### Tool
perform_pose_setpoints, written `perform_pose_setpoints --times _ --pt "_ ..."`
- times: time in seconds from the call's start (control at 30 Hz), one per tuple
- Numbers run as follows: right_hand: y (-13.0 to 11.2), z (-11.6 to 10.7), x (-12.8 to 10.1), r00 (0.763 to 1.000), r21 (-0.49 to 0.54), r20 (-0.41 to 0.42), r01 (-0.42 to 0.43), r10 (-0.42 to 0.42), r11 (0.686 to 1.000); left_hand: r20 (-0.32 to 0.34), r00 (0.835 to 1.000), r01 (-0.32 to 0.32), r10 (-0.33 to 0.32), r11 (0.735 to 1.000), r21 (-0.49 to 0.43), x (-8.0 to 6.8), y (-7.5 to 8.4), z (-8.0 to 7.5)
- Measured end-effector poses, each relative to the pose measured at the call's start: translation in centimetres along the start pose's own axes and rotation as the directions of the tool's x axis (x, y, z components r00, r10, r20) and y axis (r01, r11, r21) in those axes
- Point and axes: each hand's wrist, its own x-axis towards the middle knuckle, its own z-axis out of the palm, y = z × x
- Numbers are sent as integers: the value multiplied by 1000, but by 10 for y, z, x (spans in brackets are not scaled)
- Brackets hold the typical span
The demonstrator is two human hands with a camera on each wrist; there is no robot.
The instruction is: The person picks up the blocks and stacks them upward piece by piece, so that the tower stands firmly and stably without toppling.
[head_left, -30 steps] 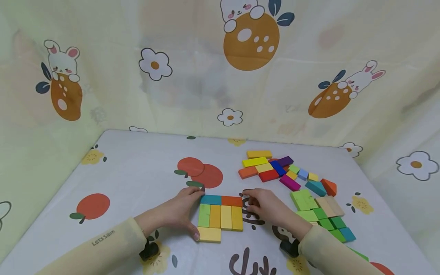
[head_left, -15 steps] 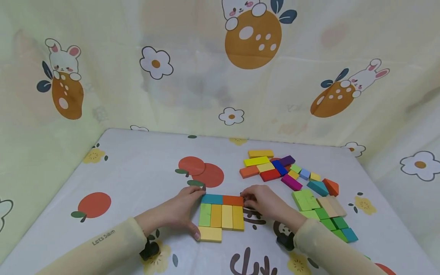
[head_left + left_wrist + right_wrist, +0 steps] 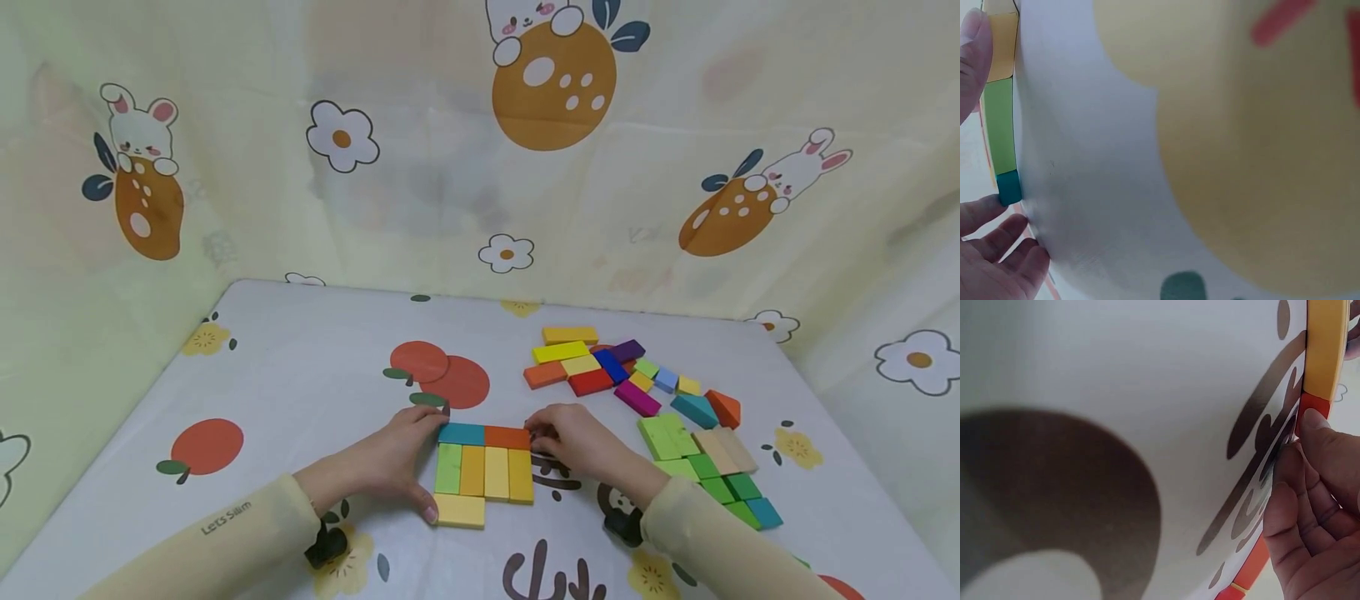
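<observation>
Flat wooden blocks lie side by side on the cloth. A teal block (image 3: 462, 434) and an orange-red block (image 3: 507, 437) form the far row; a green block (image 3: 448, 468) and several yellowish blocks (image 3: 496, 473) stand lengthwise below. Under their left part lies a pale yellow block (image 3: 461, 512). My left hand (image 3: 393, 458) spans the left side, thumb at the pale yellow block, a fingertip touching the teal block's end (image 3: 1009, 189). At the orange-red block's right end, my right hand (image 3: 573, 437) has curled fingers; its thumb presses that end (image 3: 1310, 412). Some fingertips are hidden.
Toward the back right lie loose blocks, among them a purple block (image 3: 627, 351), a magenta block (image 3: 637, 398) and an orange triangular block (image 3: 723, 408). Nearer sit light green blocks (image 3: 666, 436) and wooden-coloured blocks (image 3: 725, 451). A printed curtain (image 3: 420, 200) rises behind the table.
My right hand has moved left from beside the blocks to touch the orange-red block's end. My left hand and the arranged blocks look unchanged.
</observation>
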Motion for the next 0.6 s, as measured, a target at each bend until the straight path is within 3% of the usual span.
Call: perform_pose_setpoints --times 0.33,0.6 --pt "0 1 -1 1000 3 0 2 -2 1000 6 1000 10 -10 1000 6 -1 1 1" --pt "-6 5 -10 996 -15 -47 -78 78 997 20 998 57 -58 997 47 1 1 2"
